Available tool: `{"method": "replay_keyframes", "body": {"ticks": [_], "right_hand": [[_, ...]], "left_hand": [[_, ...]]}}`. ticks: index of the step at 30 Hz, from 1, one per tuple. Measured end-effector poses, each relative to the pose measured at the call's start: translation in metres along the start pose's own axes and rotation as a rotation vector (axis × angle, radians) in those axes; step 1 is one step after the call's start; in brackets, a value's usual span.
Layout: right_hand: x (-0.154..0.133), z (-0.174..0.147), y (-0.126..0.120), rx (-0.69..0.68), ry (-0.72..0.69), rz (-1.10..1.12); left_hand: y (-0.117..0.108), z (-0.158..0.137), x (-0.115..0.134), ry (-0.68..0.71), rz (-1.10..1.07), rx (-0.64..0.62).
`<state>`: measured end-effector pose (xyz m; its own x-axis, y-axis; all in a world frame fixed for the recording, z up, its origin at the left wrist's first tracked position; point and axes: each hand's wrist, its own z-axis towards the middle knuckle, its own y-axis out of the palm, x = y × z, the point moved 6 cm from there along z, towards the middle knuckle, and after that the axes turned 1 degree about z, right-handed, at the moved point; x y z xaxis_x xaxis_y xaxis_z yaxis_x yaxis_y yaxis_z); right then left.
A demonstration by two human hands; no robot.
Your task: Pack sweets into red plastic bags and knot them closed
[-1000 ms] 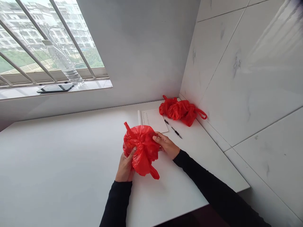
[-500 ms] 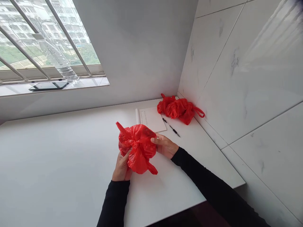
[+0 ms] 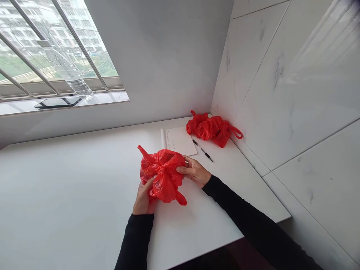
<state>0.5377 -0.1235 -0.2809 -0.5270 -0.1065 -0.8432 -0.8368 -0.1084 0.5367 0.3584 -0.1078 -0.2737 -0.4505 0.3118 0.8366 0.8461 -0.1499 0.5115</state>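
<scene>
Tabletop (image 3: 70,195) beside marbled wall (image 3: 306,105), left fingers (image 3: 148,183) and right fingers (image 3: 183,170) tight on red bag (image 3: 165,187)

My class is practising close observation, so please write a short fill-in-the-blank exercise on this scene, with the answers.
1. The knotted plastic bag held by the left hand and the right hand is coloured ____.
2. The writing tool beside the notebook on the table is a ____.
3. The clear bottle stands on the window's ____.
4. The person's sleeves are coloured ____.

Missing words: red; pen; sill; black.
</scene>
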Motion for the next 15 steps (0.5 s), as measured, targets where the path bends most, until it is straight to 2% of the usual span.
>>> {"method": "replay_keyframes", "body": {"ticks": [3, 9, 15], "right_hand": [[0.0, -0.002, 0.002, -0.007, -0.012, -0.034], [0.0, -0.006, 0.012, -0.117, 0.016, -0.062], [-0.003, -0.004, 0.006, -0.062, -0.046, -0.088]], "left_hand": [[-0.003, 0.001, -0.001, 0.003, -0.002, 0.017], [-0.003, 0.001, 0.0, 0.012, -0.033, 0.036], [-0.009, -0.001, -0.002, -0.069, -0.065, 0.073]]}}
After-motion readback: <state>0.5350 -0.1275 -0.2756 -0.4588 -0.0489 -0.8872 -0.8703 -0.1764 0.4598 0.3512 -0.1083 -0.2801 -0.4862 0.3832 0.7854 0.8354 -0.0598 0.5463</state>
